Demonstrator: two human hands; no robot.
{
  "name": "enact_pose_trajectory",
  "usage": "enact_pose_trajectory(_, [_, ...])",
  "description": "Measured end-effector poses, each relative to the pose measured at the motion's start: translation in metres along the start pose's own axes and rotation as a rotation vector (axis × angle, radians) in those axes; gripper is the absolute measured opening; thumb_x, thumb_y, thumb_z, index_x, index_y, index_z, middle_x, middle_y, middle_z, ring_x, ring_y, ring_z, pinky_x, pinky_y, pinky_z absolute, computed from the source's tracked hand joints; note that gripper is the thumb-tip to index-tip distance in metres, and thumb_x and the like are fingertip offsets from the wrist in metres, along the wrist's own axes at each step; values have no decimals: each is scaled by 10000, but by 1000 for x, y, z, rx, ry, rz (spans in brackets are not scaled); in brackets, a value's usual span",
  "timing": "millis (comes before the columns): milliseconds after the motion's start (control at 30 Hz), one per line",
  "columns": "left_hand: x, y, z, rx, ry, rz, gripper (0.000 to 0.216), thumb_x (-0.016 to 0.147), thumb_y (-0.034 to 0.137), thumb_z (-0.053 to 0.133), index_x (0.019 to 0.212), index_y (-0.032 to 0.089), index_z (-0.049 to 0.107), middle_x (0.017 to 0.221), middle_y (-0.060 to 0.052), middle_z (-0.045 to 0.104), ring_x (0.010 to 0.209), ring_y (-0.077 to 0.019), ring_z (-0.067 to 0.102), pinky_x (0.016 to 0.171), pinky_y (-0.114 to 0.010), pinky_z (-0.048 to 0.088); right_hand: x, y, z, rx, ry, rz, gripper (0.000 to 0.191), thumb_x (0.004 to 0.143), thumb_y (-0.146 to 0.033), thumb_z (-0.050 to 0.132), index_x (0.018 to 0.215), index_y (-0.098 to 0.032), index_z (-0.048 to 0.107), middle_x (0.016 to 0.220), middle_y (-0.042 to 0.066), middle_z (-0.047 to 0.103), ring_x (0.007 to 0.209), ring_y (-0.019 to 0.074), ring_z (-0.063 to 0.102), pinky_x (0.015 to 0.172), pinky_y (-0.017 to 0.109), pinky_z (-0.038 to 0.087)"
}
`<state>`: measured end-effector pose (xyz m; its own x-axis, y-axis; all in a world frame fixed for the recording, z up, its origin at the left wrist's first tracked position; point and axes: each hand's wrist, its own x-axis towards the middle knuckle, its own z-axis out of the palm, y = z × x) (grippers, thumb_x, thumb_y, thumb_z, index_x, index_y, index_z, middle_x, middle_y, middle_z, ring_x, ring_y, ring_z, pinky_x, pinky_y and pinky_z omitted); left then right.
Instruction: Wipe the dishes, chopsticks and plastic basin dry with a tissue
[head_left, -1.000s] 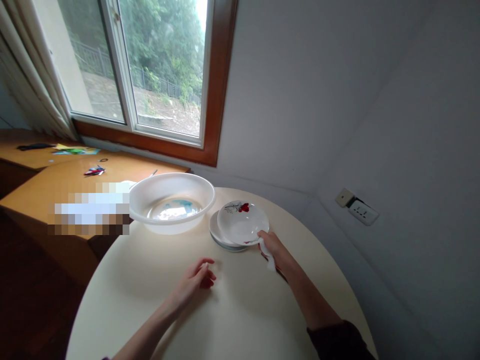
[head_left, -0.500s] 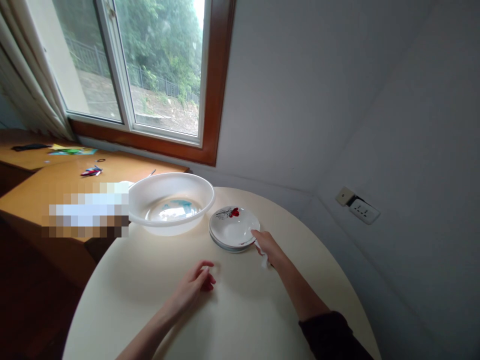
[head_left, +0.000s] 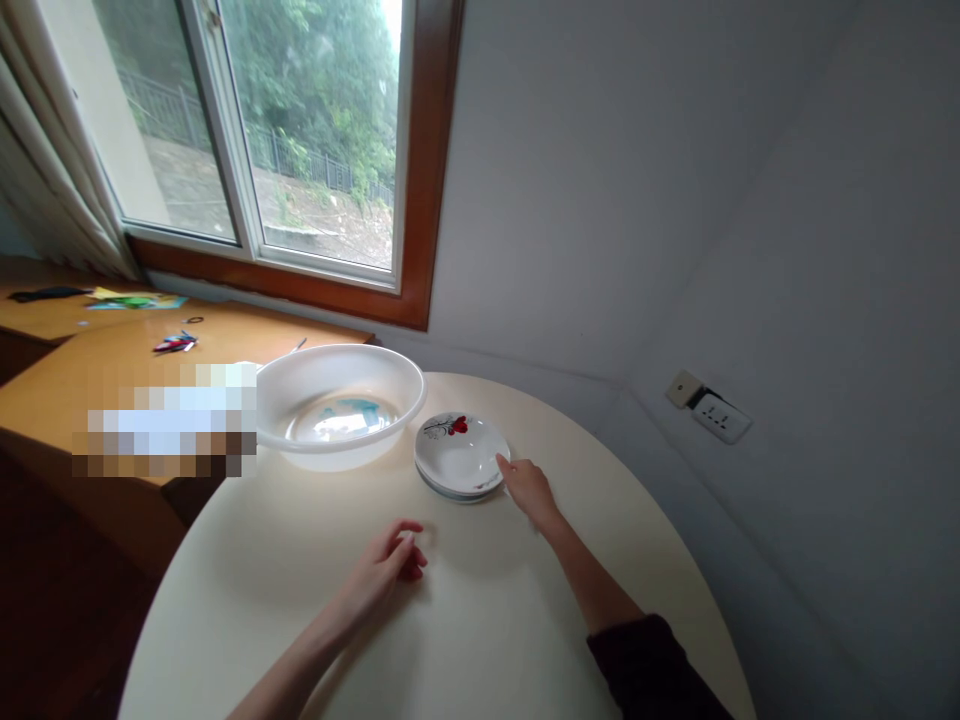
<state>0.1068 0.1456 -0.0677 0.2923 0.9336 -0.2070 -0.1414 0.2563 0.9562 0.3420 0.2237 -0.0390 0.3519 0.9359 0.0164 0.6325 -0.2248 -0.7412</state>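
Several stacked white flower-printed plates [head_left: 459, 458] met the right hand [head_left: 529, 489] at their rim, fingers close together; left hand [head_left: 388, 562] rested loosely curled on the round cream table [head_left: 480, 620].

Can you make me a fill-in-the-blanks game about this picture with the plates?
1. The right hand touches the rim of the top plate, which has a ____ flower painted on it.
2. The white basin stands on the ____ side of the plates.
3. The left hand lies on the table and touches ____ of the dishes.

Missing words: red; left; none.
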Motion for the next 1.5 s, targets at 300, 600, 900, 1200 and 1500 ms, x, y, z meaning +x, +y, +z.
enact_pose_trajectory(300, [0, -1, -1, -10, -10, 2, 435, 619, 533, 654, 858, 177, 578, 590, -1, 624, 553, -135, 571, 607, -288, 451, -6, 14, 1, -149, 18, -64, 551, 875, -423, 256, 467, -179, 534, 540, 88, 587, 579, 182, 553, 568, 262, 338])
enact_pose_trajectory(600, [4, -9, -3, 47, -33, 22, 462, 618, 549, 636, 879, 174, 572, 605, 10, 611, 568, -131, 550, 622, -295, 444, -60, 39, 5, -262, 35, -451, 340, 853, -369, 381, 802, -176, 656, 674, 47, 668, 596, 145, 576, 580, 220, 360])
enact_pose_trajectory(900, [2, -6, -1, 38, -20, 10, 518, 584, 590, 645, 874, 170, 560, 595, 8, 606, 568, -134, 546, 615, -291, 437, -66, 26, 28, -764, -32, -645, 329, 899, -295, 421, 1170, -177, 567, 751, 60, 696, 686, 173, 643, 573, 235, 395])
enact_pose_trajectory(1200, [2, -7, -1, 51, -13, 14, 541, 575, 610, 641, 875, 166, 571, 595, 11, 608, 569, -129, 538, 621, -288, 437, -50, 20, 40, -803, -54, -567, 347, 924, -353, 352, 1005, -168, 634, 734, 102, 704, 670, 215, 664, 569, 260, 428])
enact_pose_trajectory(1500, [2, -7, -1, 46, -13, 19, 481, 609, 561, 645, 876, 168, 569, 599, 6, 615, 577, -131, 549, 617, -281, 442, -29, 1, 47, -814, -54, -450, 347, 915, -317, 373, 930, -121, 659, 796, 155, 698, 749, 242, 674, 622, 295, 480])
